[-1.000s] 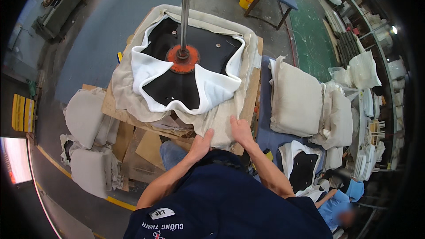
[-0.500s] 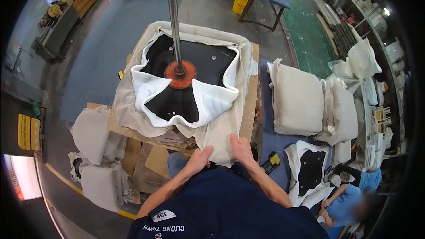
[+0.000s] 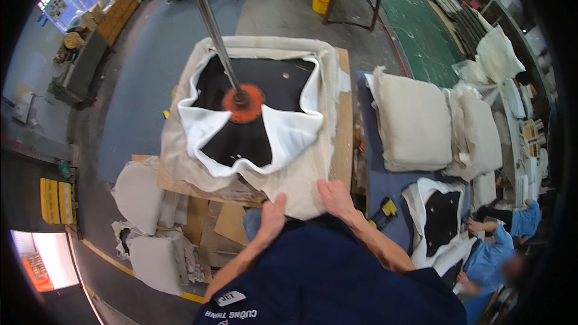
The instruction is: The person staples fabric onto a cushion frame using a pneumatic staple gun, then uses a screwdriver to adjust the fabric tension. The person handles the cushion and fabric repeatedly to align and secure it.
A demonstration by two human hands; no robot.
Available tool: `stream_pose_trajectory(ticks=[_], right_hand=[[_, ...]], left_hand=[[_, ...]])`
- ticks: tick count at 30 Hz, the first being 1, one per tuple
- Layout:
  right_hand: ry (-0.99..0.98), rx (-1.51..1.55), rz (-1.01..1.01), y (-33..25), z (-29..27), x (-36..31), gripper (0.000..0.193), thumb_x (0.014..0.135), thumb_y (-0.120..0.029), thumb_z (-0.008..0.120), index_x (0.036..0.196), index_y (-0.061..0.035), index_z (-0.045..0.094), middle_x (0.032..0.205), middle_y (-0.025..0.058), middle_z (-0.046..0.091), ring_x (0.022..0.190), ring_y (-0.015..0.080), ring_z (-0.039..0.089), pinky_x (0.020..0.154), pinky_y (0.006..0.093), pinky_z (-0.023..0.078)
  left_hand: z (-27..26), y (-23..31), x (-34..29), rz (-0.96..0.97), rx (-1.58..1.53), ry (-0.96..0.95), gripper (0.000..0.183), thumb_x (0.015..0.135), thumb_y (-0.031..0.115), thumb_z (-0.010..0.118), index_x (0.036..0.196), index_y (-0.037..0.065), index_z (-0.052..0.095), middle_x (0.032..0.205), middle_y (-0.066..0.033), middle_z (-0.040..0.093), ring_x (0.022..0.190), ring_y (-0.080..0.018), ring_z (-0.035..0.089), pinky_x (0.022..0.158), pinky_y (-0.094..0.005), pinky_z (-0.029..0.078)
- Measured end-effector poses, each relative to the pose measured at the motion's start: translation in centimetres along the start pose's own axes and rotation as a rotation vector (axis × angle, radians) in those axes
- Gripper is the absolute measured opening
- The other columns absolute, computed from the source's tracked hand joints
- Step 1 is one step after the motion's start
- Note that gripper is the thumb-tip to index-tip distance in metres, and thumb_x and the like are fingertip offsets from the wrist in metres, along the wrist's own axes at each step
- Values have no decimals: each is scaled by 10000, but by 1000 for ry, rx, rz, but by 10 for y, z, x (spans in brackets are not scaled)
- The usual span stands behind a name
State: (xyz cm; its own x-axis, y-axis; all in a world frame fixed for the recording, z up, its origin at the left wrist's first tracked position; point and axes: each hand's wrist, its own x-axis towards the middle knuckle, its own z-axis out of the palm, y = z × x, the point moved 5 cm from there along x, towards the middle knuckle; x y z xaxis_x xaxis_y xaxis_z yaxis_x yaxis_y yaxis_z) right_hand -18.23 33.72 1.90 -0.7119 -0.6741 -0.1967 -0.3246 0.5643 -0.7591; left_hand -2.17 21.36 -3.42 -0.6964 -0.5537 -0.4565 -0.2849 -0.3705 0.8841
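A square seat cushion lies upside down before me, its black base panel (image 3: 208, 78) ringed by white padding (image 3: 295, 135) folded inward. A metal rod (image 3: 217, 42) ending in an orange-red disc (image 3: 248, 112) presses on the panel. Beige cover fabric (image 3: 296, 189) wraps the sides and stretches toward me at the near edge. My left hand (image 3: 272, 219) grips that fabric edge on the left, fingers closed. On its right part my right hand (image 3: 337, 197) is also closed, thumb on top. The fingertips under the cloth are hidden.
The cushion rests on a wooden board (image 3: 344, 144). On the blue table (image 3: 374, 144) to the right are beige cushions (image 3: 412, 120), a black-and-yellow tool (image 3: 384, 212) and another cushion. A person in blue (image 3: 490, 259) works there. More cushions (image 3: 138, 195) stand low at left.
My view has shifted slightly. Both hands still hold the fabric edge, and the left hand's grip looks more upright. The co-worker's arms have moved near the cushion at right.
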Motion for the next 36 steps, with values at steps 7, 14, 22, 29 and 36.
stream_pose_trajectory(ticks=[7, 14, 22, 29, 36], right_hand=[[-45, 649, 508, 31, 23, -10, 431, 992, -330, 615, 962, 95, 675, 845, 144, 707, 725, 256, 674, 626, 424, 509], [-325, 1222, 853, 46, 48, -36, 537, 1012, -358, 600, 1336, 68, 546, 1283, 167, 646, 1095, 264, 661, 906, 418, 548], [-306, 1112, 547, 21, 8, -34, 447, 1007, -212, 572, 1273, 147, 545, 1165, 196, 675, 962, 264, 702, 795, 396, 588], [-314, 999, 536, 19, -13, -31, 421, 1000, -199, 585, 1259, 133, 575, 1180, 190, 682, 1002, 234, 689, 880, 353, 542], [-297, 784, 456, 24, -21, -6, 352, 999, -219, 596, 1153, 92, 658, 1021, 117, 717, 836, 156, 677, 698, 300, 539]], left_hand=[[-10, -38, 10, -455, -167, -86, 426, 1010, 456, 545, 1072, 46, 641, 860, -68, 679, 681, -175, 637, 578, -311, 490], [-17, -37, 30, -444, -116, 84, 401, 1006, 400, 555, 1094, 21, 652, 890, -87, 704, 685, -188, 660, 563, -306, 508], [-15, -34, 15, 74, 119, 255, 466, 1025, 425, 552, 793, 31, 640, 645, -9, 582, 500, -91, 496, 449, -277, 371], [15, -18, -14, -54, -220, 218, 495, 1035, 450, 542, 670, 116, 523, 565, 45, 449, 469, -65, 381, 448, -264, 314], [-31, 25, -15, 30, 418, 27, 380, 1001, 371, 586, 832, 31, 604, 785, -86, 616, 744, -204, 602, 699, -344, 488]])
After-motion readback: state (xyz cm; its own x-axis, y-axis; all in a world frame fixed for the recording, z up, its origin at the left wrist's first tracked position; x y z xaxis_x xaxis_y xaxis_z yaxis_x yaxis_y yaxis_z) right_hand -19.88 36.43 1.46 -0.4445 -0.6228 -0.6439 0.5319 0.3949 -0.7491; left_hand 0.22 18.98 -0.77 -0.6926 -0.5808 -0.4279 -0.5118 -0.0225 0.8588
